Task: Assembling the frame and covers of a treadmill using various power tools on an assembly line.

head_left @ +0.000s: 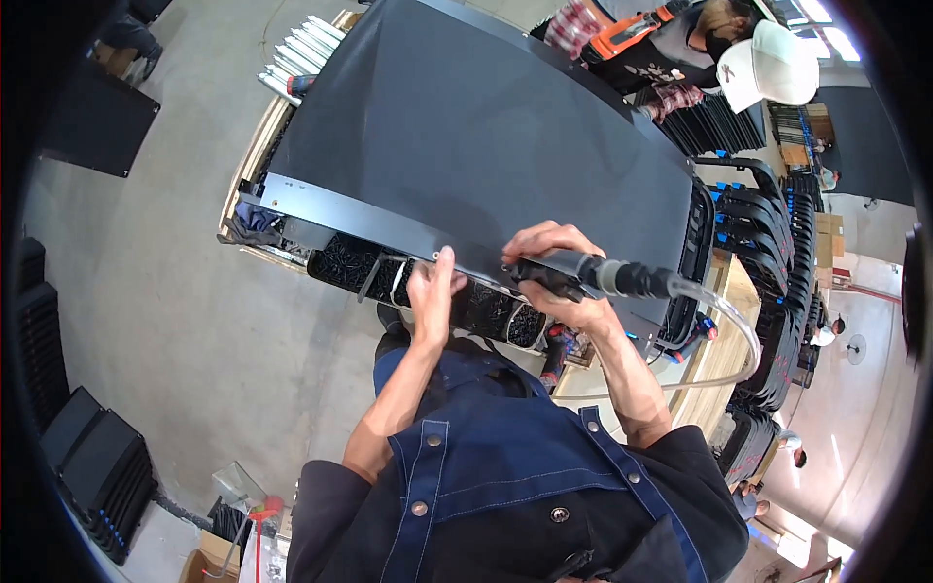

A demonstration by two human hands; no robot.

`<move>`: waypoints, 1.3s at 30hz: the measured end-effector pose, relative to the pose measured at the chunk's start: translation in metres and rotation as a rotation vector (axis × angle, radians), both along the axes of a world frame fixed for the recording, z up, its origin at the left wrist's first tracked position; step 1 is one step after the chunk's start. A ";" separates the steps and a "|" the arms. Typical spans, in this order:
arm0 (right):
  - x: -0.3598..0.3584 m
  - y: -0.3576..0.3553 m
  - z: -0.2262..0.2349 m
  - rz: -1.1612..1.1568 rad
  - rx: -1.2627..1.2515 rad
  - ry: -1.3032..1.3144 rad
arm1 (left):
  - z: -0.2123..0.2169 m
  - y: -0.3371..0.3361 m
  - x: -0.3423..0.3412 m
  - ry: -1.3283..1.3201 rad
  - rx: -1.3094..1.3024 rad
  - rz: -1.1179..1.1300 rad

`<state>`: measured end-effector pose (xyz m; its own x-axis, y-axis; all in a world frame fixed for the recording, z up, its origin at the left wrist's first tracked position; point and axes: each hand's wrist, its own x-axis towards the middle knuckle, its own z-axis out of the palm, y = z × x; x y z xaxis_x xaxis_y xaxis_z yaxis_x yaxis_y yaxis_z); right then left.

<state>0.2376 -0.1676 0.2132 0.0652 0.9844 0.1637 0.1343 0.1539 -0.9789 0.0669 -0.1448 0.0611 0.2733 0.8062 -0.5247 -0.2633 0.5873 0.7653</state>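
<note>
A large dark grey panel [486, 126] lies flat in front of me, with a silvery metal rail [340, 205] along its near edge. At the middle of that rail is my left hand [432, 296], its thumb laid on the metal near a small hole and its fingers curled at the near side. My right hand [573, 277] is wrapped round a black air tool [637, 280], which points left along the rail. From the tool's rear end a clear hose [746, 335] loops right and down. My hand hides the tool's front end.
Bins of small black parts [342, 264] stand under the rail. Across the panel a person in a white cap [782, 66] holds an orange power tool [622, 37]. Black frames [753, 214] are stacked at the right. Black panels [102, 466] are piled at the lower left.
</note>
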 end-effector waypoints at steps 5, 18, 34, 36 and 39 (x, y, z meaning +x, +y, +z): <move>0.009 0.005 -0.022 0.043 -0.025 0.171 | -0.007 -0.001 0.002 0.014 0.064 0.033; -0.023 -0.064 -0.062 -0.554 -0.241 -0.131 | -0.059 0.000 -0.054 0.290 0.335 -0.227; -0.117 -0.024 -0.334 0.175 -0.647 -1.025 | -0.169 0.054 -0.147 0.864 0.748 -0.639; -0.118 -0.026 -0.346 0.176 -0.613 -1.031 | -0.157 0.030 -0.165 0.484 0.045 -0.547; -0.114 -0.029 -0.350 0.143 -0.587 -0.950 | -0.113 -0.013 -0.182 0.288 -0.261 -0.375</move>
<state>0.1234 -0.1969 -0.1372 0.0414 0.9139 -0.4038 0.8820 -0.2233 -0.4150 -0.1149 -0.1579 -0.0515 0.3328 0.5142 -0.7905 0.1997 0.7808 0.5920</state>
